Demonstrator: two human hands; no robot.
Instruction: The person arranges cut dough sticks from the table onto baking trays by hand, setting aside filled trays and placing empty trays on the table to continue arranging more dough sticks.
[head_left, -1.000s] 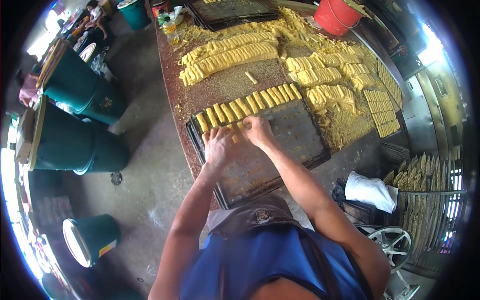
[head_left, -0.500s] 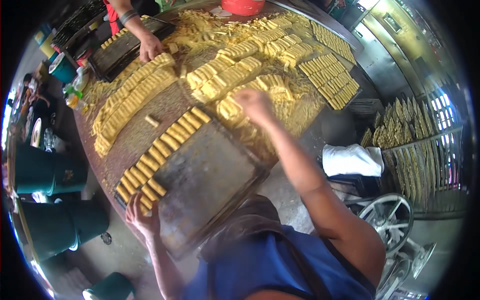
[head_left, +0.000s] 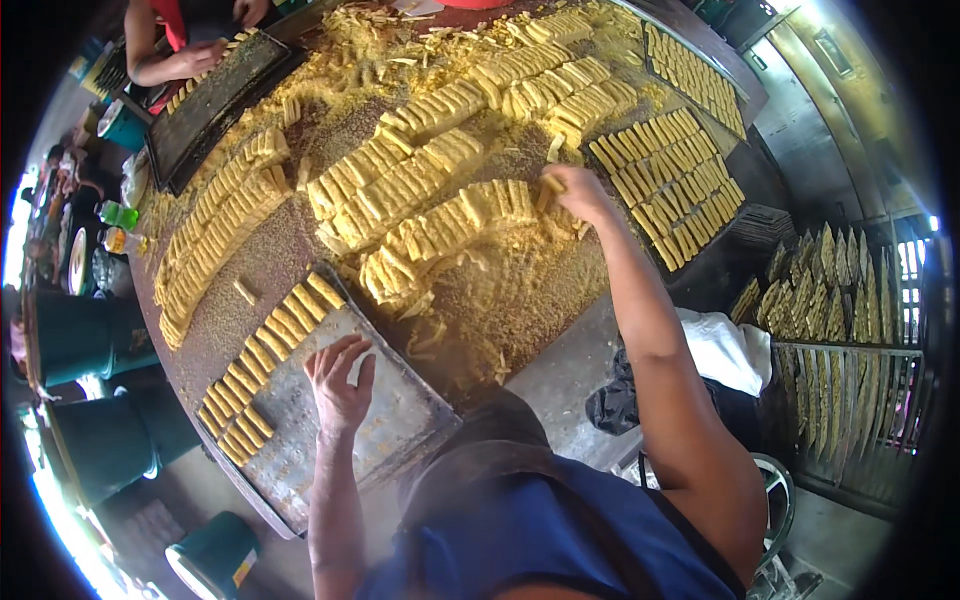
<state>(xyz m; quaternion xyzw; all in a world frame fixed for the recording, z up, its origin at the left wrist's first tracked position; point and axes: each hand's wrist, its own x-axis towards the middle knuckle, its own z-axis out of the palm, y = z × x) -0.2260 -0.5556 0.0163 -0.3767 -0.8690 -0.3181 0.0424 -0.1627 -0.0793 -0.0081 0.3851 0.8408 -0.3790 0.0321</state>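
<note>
My right hand [head_left: 582,194] is at the right end of a curved row of yellow dough sticks [head_left: 455,222], its fingers pinched on a short dough stick [head_left: 551,184]. Over the bare part of a dark metal baking tray [head_left: 385,405] hovers my left hand [head_left: 340,380], fingers curved and apart, with nothing in them. Along the tray's far left side lie dough sticks [head_left: 262,357] in a line, with a short second row at the near left end.
Stacked dough-stick rows [head_left: 405,185] and crumbs cover the table [head_left: 275,245]. A full tray [head_left: 668,185] lies at right. At far left, a co-worker's hand [head_left: 200,58] touches sticks on another tray [head_left: 215,105]. Green bins [head_left: 215,555] stand at left, a loaded rack [head_left: 850,345] at right.
My left hand has left the sticks at the tray's left end for its bare middle. My right hand has moved to the row's right end. The co-worker's hand has gone from the left pile.
</note>
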